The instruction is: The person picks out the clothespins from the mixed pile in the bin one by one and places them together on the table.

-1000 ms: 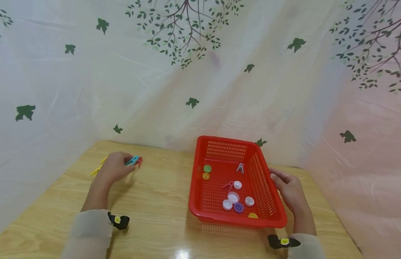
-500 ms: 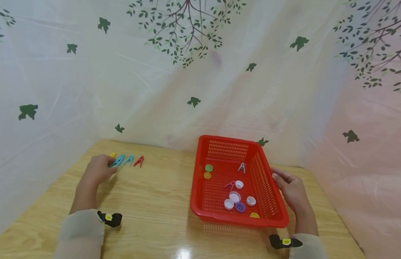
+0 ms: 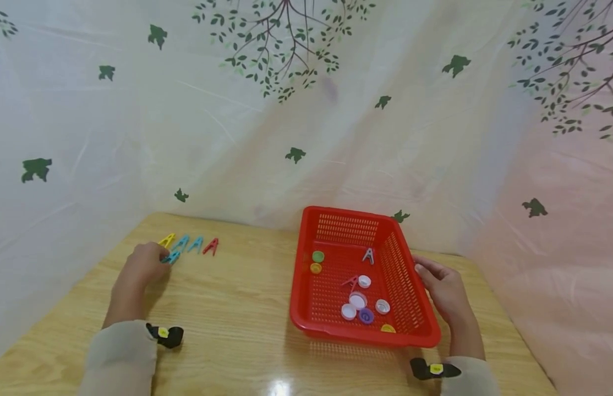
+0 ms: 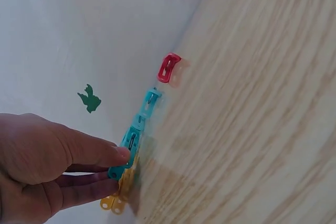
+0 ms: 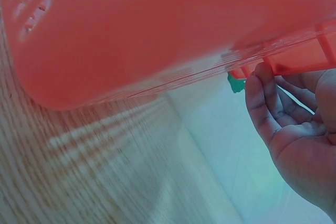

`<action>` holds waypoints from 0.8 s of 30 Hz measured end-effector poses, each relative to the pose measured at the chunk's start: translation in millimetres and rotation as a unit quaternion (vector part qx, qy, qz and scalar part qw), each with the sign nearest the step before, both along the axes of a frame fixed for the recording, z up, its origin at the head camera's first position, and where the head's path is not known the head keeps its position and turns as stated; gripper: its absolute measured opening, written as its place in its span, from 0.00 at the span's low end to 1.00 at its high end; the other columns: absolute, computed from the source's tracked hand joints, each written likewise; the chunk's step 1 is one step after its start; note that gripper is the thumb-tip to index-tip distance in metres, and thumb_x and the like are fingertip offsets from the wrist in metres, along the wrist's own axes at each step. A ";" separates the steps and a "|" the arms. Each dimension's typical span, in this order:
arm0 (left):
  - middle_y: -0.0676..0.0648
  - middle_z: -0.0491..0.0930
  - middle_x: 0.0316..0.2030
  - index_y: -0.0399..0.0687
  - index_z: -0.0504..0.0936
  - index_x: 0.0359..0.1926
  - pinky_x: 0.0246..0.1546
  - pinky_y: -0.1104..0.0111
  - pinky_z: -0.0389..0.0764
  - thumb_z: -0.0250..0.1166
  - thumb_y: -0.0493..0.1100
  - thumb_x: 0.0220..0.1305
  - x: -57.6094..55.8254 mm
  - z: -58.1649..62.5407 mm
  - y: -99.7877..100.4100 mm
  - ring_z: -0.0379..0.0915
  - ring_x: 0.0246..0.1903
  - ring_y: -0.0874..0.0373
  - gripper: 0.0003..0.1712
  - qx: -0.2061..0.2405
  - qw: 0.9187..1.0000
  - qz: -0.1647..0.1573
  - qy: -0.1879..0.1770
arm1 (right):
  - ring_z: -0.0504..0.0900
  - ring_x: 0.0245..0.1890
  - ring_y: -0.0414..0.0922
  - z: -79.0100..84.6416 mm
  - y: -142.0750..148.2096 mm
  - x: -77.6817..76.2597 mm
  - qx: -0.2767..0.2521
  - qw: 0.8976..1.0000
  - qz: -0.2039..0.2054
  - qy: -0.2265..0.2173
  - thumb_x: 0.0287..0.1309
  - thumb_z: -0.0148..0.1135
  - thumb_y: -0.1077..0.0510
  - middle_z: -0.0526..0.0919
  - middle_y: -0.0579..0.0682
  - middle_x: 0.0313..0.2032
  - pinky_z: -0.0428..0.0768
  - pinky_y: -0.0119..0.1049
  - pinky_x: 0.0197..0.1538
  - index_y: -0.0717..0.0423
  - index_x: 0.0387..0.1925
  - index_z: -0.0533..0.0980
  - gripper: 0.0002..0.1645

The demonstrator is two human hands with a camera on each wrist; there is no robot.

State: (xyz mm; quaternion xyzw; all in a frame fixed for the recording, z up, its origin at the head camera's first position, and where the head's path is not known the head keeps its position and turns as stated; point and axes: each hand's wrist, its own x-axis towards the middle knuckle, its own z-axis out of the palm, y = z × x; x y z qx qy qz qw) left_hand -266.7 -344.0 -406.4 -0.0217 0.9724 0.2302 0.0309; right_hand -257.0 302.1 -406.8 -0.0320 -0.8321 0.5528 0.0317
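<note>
My left hand (image 3: 144, 265) pinches a teal clothespin (image 3: 173, 257) between thumb and fingers, low over the table's left side. In the left wrist view, the thumb presses the held teal clothespin (image 4: 131, 142) from above, and yellow clothespins (image 4: 125, 187) show beneath it. Just beyond this hand, a yellow clothespin (image 3: 167, 240), two light-blue clothespins (image 3: 195, 243) and a red clothespin (image 3: 211, 246) lie in a row. My right hand (image 3: 442, 289) holds the right rim of a red plastic basket (image 3: 299, 297). The right wrist view has its fingers (image 5: 260, 98) curled under that rim.
Inside the basket are a grey clothespin (image 3: 368, 256), a pink clothespin (image 3: 351, 282) and several bottle caps, among them a purple cap (image 3: 366, 315) and a green cap (image 3: 318, 257). A leaf-printed cloth (image 3: 237, 165) hangs behind the wooden table (image 3: 237, 308).
My left hand has moved left and slightly nearer with a teal clothespin, uncovering the row of clothespins behind it. The right hand and the basket stay in place.
</note>
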 end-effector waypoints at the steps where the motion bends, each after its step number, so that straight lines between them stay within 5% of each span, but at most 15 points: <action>1: 0.21 0.76 0.51 0.21 0.79 0.54 0.52 0.36 0.74 0.66 0.34 0.63 -1.1 -1.1 -0.3 0.73 0.50 0.26 0.23 0.000 1.000 0.001 -0.002 | 0.84 0.48 0.34 0.2 -0.1 0.5 -0.001 1.000 0.000 0.002 0.74 0.56 0.42 0.77 0.60 0.66 0.84 0.32 0.48 0.53 0.73 0.70 0.33; 24: 0.22 0.78 0.51 0.22 0.80 0.53 0.54 0.36 0.74 0.70 0.36 0.62 -1.8 -4.0 1.5 0.72 0.52 0.23 0.23 -0.007 1.000 -0.009 0.000 | 0.85 0.49 0.38 2.0 -2.0 3.0 0.006 1.000 -0.003 0.002 0.73 0.56 0.40 0.77 0.61 0.65 0.85 0.34 0.48 0.53 0.72 0.71 0.35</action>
